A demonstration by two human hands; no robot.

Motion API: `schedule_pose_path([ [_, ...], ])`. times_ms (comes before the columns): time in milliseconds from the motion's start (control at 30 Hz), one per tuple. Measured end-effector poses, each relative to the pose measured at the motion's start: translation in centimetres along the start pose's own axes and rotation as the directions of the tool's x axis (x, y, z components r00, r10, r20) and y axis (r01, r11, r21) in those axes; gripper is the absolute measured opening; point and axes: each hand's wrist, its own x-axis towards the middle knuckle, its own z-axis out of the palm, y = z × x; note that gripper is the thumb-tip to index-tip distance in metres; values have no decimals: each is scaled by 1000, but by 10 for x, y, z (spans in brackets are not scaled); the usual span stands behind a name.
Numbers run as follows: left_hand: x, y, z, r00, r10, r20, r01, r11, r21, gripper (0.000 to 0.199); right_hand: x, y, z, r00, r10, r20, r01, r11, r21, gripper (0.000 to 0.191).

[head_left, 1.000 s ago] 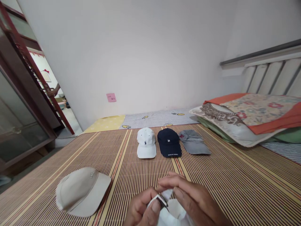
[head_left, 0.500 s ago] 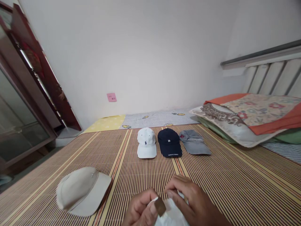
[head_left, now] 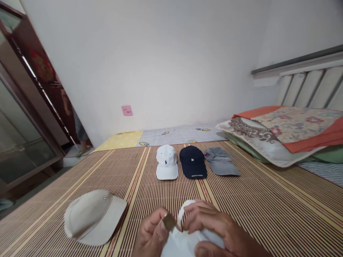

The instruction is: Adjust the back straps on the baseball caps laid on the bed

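At the bottom centre I hold a white cap, partly hidden by my hands and the lower edge. My left hand is closed in a pinch on its brass-coloured buckle. Fingers of my right hand curl over the cap's white strap, which loops up between both hands. To the left lies a beige cap, its brim pointing right. Beyond my hands, a white cap with a small dark logo, a navy cap and a grey cap stand in a row.
A striped bamboo mat covers the bed. Stacked pillows lie at the right, near the headboard. A pink note is stuck on the wall. In the doorway at far left, a person's leg shows.
My left hand has moved left and slightly up with the buckle. The strap now arches up by my right fingers. A person has come into view in the doorway.
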Motion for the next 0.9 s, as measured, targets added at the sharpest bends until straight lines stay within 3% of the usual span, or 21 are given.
schedule_pose_path([
  [100, 3, -1, -3, 999, -40, -29, 39, 998, -42, 48, -2, 3, 3, 995, 93, -34, -90, 992, 93, 44],
  [200, 8, -1, -10, 998, -26, 49, 28, 999, -24, 41, -2, 4, 6, 962, 140, -233, -83, 967, 239, 45],
  [300, 13, -3, -25, 984, -6, 180, -1, 999, 36, 47, 0, 6, 6, 848, 257, -463, -102, 937, 333, 44],
  [367, 17, -5, -36, 963, -55, 263, 32, 995, 92, 49, 1, 11, 3, 763, 341, -550, -115, 908, 403, 42],
  [433, 20, -9, -47, 943, -128, 309, 84, 985, 150, 47, 1, 18, -1, 713, 405, -572, -101, 867, 488, 42],
  [533, 26, -21, -60, 933, -212, 290, 169, 972, 166, 44, -1, 29, -8, 664, 483, -571, -87, 808, 583, 45],
  [700, 35, -45, -73, 939, -233, 252, 222, 972, 72, 52, -1, 32, -13, 504, 564, -654, -94, 788, 608, 45],
  [733, 36, -49, -73, 945, -213, 248, 210, 977, 37, 53, -1, 32, -14, 494, 569, -658, -91, 786, 612, 45],
  [900, 37, -51, -71, 978, -112, 177, 135, 983, -127, 51, 5, 42, -16, 542, 488, -684, 70, 785, 616, 52],
])
